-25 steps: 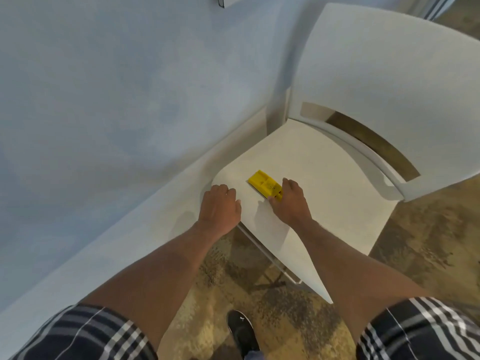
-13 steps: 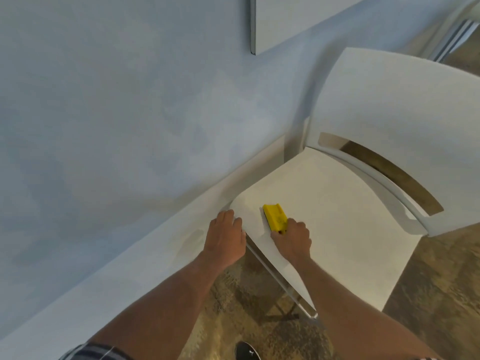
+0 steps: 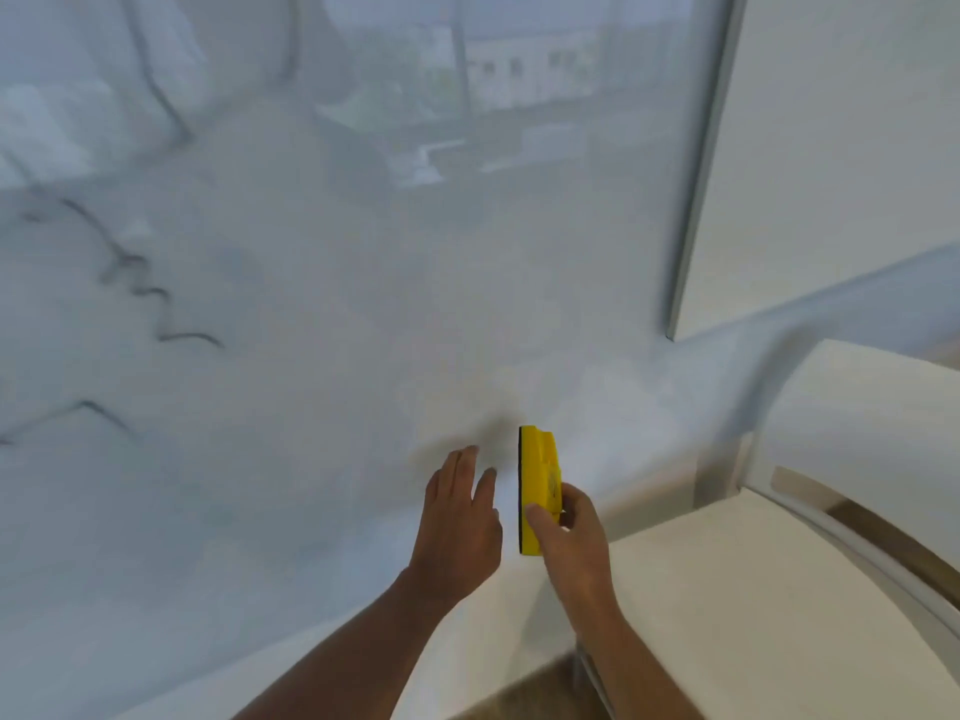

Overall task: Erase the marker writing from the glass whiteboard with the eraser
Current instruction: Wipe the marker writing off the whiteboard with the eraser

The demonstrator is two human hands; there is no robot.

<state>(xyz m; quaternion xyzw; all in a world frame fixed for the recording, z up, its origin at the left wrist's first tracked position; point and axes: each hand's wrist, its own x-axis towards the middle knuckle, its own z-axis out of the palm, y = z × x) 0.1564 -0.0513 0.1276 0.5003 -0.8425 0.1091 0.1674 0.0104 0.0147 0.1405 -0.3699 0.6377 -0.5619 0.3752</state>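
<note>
My right hand point(image 3: 569, 532) grips the lower end of a yellow eraser point(image 3: 537, 472) with a black felt edge, held upright with the felt facing left. My left hand point(image 3: 457, 517) is open beside it, fingers spread and empty. Both hover in front of the pale glass whiteboard point(image 3: 337, 304), which fills the upper left of the view. Dark marker writing point(image 3: 156, 304) runs down the board's left side, well away from the eraser. The board's right edge point(image 3: 696, 200) is a thin frame.
A white chair point(image 3: 779, 589) stands at the lower right, its seat just right of my right arm and its backrest point(image 3: 857, 418) curving above. A white baseboard runs below the board. Brown patterned floor point(image 3: 530, 693) shows at the bottom.
My right hand has lifted the eraser off the chair seat and turned it upright. My left hand has left the seat edge and opened. The view has swung up from the chair to the whiteboard.
</note>
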